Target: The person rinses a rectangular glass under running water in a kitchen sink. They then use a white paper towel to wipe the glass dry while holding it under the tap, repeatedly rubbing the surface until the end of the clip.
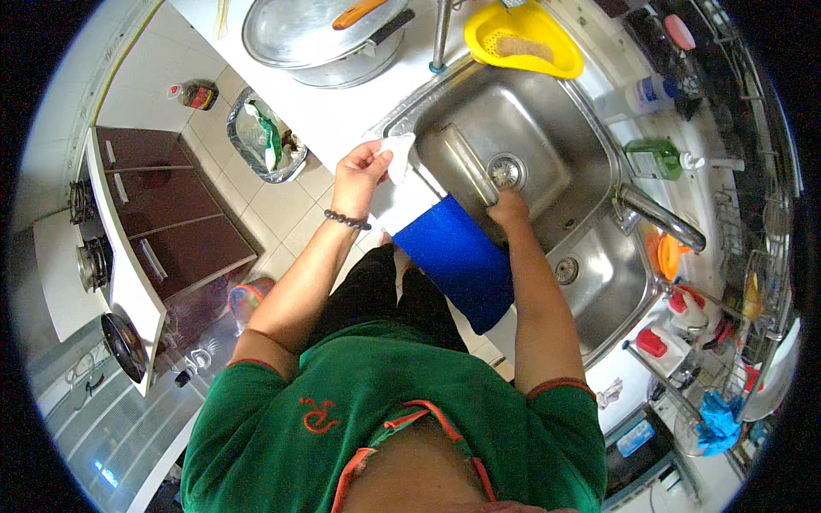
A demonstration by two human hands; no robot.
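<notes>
My left hand (359,168) holds a white cloth (399,156) at the near-left rim of the steel sink (590,128). My right hand (508,208) reaches down into the large basin and grips the edge of a rectangular steel tray (457,162) that lies tilted inside it, next to the round drain (505,171). A blue towel (457,256) hangs over the sink's front edge between my arms. A beaded bracelet sits on my left wrist.
A chrome tap (658,218) stands right of the basin, with a smaller basin (599,286) beside it. A yellow strainer (523,38), a big steel pot (325,38), soap bottles (657,156) and a dish rack (744,299) surround the sink. A foil-lined bin (265,137) stands on the floor.
</notes>
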